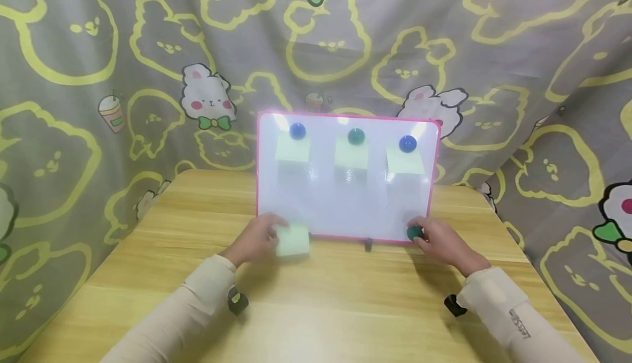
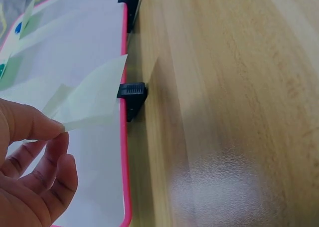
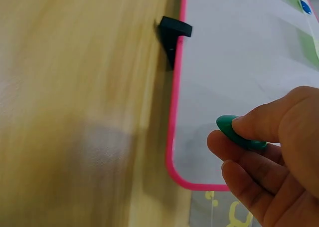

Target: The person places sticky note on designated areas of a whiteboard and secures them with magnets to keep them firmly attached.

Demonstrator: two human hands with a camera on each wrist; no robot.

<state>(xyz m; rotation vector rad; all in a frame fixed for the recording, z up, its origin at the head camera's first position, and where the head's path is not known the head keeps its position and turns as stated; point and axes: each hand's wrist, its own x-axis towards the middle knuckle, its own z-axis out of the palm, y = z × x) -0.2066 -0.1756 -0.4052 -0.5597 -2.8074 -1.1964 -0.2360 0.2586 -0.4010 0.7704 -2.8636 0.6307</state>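
Note:
A pink-framed whiteboard [image 1: 345, 204] stands upright on the wooden table. Along its top, three pale sticky notes [image 1: 351, 154] hang under round magnets, two blue and one green [image 1: 356, 136]. My left hand [image 1: 258, 238] pinches another pale sticky note [image 1: 294, 239] by its edge, in front of the board's lower left; in the left wrist view this note [image 2: 94, 97] curves upward from thumb and finger. At the board's lower right corner, my right hand [image 1: 441, 240] holds a green magnet [image 3: 239, 133] between thumb and fingers.
Black clips [image 2: 132, 95] support the board's lower edge, another clip [image 3: 173, 35] showing in the right wrist view. Wooden tabletop [image 1: 336, 308] stretches in front of the board. A patterned grey curtain [image 1: 266, 39] hangs behind and along both sides.

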